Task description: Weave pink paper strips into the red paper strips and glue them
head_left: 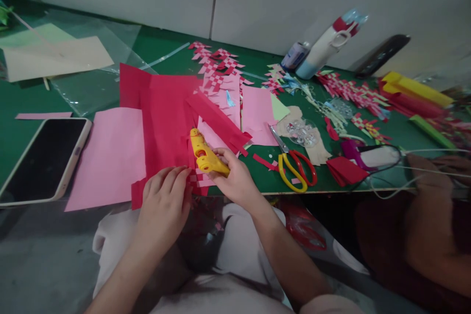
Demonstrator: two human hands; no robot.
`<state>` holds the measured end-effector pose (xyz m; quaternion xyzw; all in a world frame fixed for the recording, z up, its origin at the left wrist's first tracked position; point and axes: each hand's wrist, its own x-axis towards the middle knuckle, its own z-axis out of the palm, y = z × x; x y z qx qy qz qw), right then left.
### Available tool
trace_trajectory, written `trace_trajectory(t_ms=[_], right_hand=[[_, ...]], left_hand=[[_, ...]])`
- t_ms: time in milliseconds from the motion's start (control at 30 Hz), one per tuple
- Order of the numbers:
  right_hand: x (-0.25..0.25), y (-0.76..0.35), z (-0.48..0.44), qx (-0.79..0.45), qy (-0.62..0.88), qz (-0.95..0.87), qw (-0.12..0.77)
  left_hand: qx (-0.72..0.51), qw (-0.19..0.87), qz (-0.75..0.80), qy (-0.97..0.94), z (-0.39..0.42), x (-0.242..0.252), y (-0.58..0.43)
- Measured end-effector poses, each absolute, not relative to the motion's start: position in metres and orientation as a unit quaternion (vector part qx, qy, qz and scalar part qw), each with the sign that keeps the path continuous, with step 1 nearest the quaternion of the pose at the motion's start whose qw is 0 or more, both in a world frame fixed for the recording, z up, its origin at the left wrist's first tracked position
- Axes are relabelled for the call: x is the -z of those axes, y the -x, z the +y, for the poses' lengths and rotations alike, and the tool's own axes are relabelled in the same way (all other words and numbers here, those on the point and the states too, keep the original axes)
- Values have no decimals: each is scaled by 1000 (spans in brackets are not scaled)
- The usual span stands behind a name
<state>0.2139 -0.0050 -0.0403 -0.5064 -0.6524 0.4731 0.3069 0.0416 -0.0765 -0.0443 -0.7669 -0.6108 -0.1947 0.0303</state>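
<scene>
My right hand (237, 176) is closed around a yellow hot glue gun (206, 157), its far end pointing up and left over red paper. My left hand (164, 196) curls over the table's front edge, its fingertips on a small woven red-and-pink paper piece (198, 179); the thumb is hidden. Beneath lies a large red paper sheet (165, 113), overlapping a pink sheet (110, 152) on the left. A folded red strip (221, 120) rests beyond the glue gun. Right of my right hand are scissors (294, 167) with yellow and red handles, partly spread.
A phone (42, 159) lies at the left. Woven paper fish (217, 66), a can (294, 55) and a white bottle (326, 46) are towards the wall. At the right, a purple-and-white corded tool (371, 154) sits near another person's arm (430, 196). Clear beads (303, 132) lie beyond the scissors.
</scene>
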Motion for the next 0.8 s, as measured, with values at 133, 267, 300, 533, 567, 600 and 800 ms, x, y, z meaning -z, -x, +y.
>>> trace_trajectory(t_ms=[133,267,300,533,567,600,800], right_hand=[[40,-214,-5,-474,506,-651,310],[39,-214,-5,-478,506,-649,308],[39,-214,-6,-481,504,-648,308],[41,-213,-5,-498,501,-628,327],[41,-213,-5,-503,500,-622,331],[42,-214,-5,-509,498,-616,337],[37,-221,-3,-531,485,-594,360]], left_hand=[[186,37,-609,770,-76,42,-41],[183,41,-605,774,-77,42,-41],[182,42,-604,775,-77,42,-41],[185,66,-583,788,-78,40,-42],[185,67,-578,792,-78,40,-42],[182,66,-572,797,-78,40,-42],[124,49,-562,817,-79,39,-44]])
